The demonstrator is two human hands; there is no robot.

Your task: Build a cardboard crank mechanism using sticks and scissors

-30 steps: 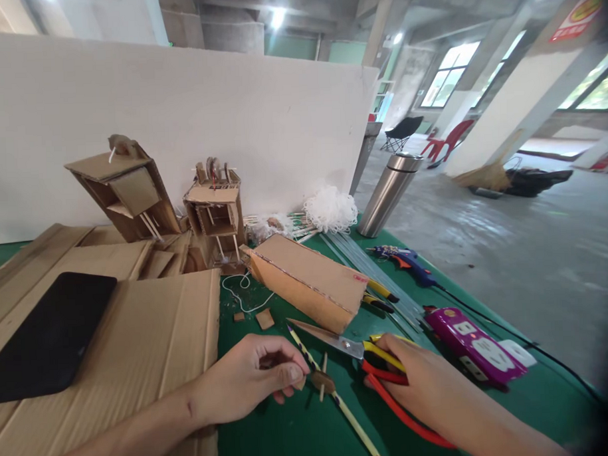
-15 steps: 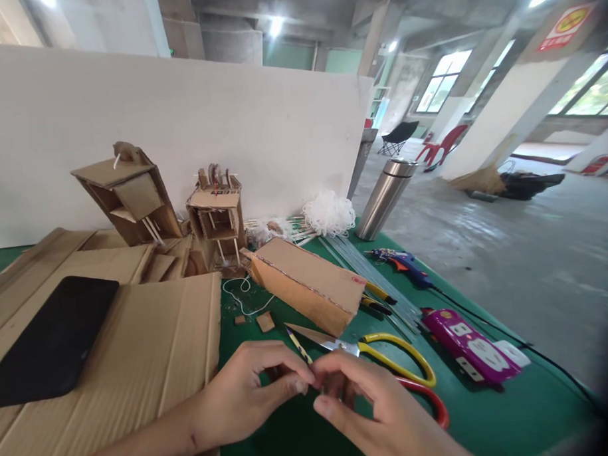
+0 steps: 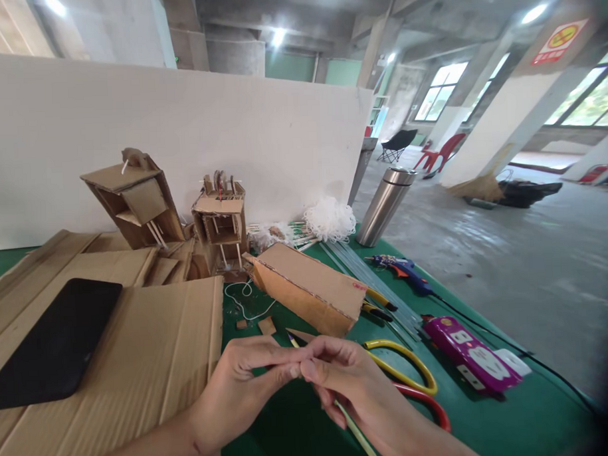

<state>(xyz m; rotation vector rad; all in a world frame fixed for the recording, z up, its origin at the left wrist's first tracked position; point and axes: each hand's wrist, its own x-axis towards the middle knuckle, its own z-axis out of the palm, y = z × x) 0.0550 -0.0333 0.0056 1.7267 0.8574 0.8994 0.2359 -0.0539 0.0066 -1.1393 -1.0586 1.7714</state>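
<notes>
Head view: thumbs and fingertips pinched together, lower centre.
Whether anything is clamped by the left hand or right hand cannot be told; the pencil, beneath the right at lower centre, could be rolled if brushed.

1. Looks like a makeshift craft workshop inside a large, unfinished concrete hall.
2. Shows handwork by a hot-glue gun and clear glue sticks beyond the right hand, with scissors just right of it.
3. Includes corrugated cardboard sheets left of the left hand, and two open-fronted cardboard models beyond it.
4. Has a purple power strip right of the right hand.
5. Opens, far beyond the right hand, onto bare concrete floor, with pillars, a prohibition sign and wide windows.
6. Contains a black folding chair and a red chair out there.
</notes>
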